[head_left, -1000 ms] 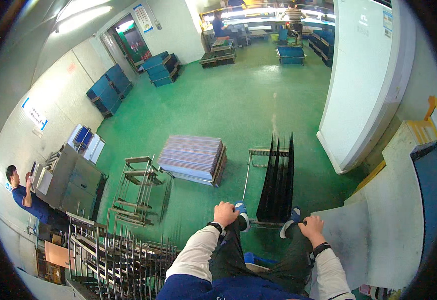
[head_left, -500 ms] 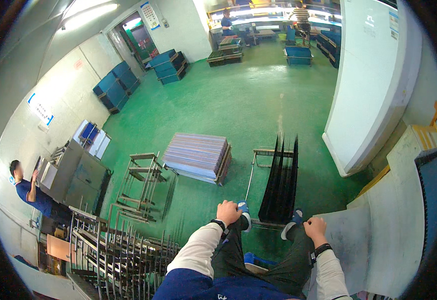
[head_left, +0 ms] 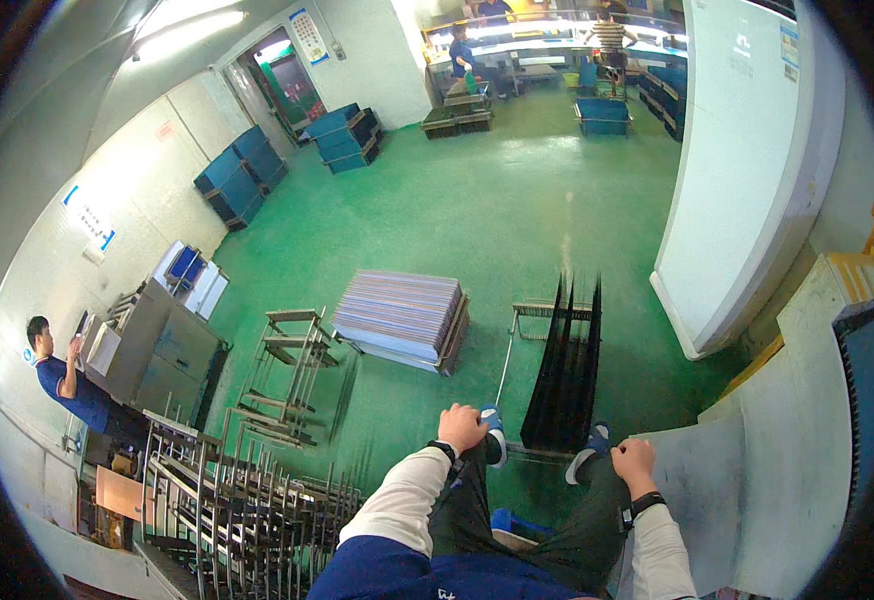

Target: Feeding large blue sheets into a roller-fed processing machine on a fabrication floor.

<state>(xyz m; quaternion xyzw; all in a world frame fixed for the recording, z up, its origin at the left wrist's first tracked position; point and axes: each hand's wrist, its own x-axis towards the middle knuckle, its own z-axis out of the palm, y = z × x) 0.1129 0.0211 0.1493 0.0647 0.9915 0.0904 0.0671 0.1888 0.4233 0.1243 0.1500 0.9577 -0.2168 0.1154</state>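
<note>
My left hand [head_left: 462, 428] rests on my left knee, its fingers curled over the dark trouser cloth. Over on the other leg, my right hand [head_left: 635, 460] is curled on the right knee in the same way. No object shows in either hand. Just past my feet stands a low metal rack [head_left: 504, 370], with several thin black panels [head_left: 562, 385] upright along its right part. My blue-and-white shoes flank the near end of these panels: the left shoe [head_left: 494, 432] and the right shoe [head_left: 587, 455].
A rack packed with pale panels [head_left: 397, 312] stands ahead to the left, beside a bare metal frame [head_left: 287, 365]. More frames [head_left: 242, 510] crowd the lower left. A person [head_left: 67, 385] stands by a grey cabinet [head_left: 177, 350]. Pale machine panels [head_left: 747, 480] rise at right; blue bins [head_left: 242, 175] line the wall.
The view has shifted slightly, so the room sits a little lower and further right. Both hands stay on the knees. A distant person in blue at the back has changed arm position.
</note>
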